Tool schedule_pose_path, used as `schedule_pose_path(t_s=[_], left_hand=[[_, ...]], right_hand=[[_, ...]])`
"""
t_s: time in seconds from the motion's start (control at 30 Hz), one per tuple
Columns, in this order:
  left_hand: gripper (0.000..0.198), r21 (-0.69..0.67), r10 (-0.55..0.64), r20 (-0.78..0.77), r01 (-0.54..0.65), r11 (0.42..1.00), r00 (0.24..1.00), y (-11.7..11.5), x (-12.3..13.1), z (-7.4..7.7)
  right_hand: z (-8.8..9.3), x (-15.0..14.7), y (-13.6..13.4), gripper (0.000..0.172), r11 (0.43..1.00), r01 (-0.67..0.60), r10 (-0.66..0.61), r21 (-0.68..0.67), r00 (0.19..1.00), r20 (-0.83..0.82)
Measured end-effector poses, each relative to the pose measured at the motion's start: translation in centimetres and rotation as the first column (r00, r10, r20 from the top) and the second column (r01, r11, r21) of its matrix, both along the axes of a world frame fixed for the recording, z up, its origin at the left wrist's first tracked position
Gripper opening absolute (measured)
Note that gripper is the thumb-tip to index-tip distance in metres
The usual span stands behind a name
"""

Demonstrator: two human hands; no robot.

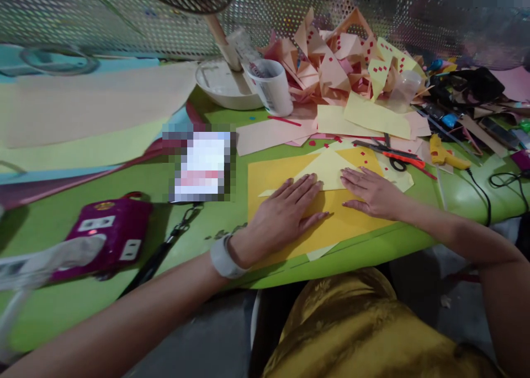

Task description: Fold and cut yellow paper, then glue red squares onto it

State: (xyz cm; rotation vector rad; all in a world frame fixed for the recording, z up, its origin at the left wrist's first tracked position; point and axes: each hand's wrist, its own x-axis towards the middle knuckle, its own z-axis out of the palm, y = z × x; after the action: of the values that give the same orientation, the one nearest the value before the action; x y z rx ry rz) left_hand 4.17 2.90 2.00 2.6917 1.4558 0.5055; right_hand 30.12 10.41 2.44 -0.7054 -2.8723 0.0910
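A pale yellow sheet of paper (329,165), folded to a peak at its far side, lies on a larger orange-yellow sheet (269,174). My left hand (285,215) rests flat on the two sheets, fingers stretched out over the pale paper's left part. On the right part, my right hand (368,193) presses with its fingers extended and the palm down. Both hands are open and grip nothing. Just beyond my right hand are scissors with black handles (398,163) and an orange-red cutter (403,159). Small red paper diamonds (364,161) are scattered close by.
Behind are a pile of folded pink papers (327,63), a white cup (273,88) and a fan base (232,94). A yellow glue gun (445,154) with a cord lies right. Left are a blurred-out phone (202,168), a purple power strip (111,229) and large paper sheets (91,102).
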Motion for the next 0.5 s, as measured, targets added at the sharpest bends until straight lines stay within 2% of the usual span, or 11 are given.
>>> schedule_pose_path(t_s=[0.17, 0.3, 0.5], left_hand=[[0.060, 0.008, 0.001, 0.018, -0.001, 1.000, 1.000, -0.33, -0.03, 0.05], [0.066, -0.008, -0.004, -0.009, 0.004, 1.000, 1.000, -0.64, 0.21, 0.13], [0.075, -0.033, 0.031, -0.069, -0.033, 0.999, 0.997, -0.74, 0.27, 0.02]], right_hand=[[-0.04, 0.15, -0.07, 0.064, 0.999, -0.020, 0.021, -0.041, 0.999, 0.027], [0.00, 0.39, -0.10, 0.076, 0.995, -0.022, 0.031, -0.102, 0.995, 0.092], [0.02, 0.60, 0.21, 0.076, 0.985, -0.039, 0.058, -0.170, 0.993, 0.106]])
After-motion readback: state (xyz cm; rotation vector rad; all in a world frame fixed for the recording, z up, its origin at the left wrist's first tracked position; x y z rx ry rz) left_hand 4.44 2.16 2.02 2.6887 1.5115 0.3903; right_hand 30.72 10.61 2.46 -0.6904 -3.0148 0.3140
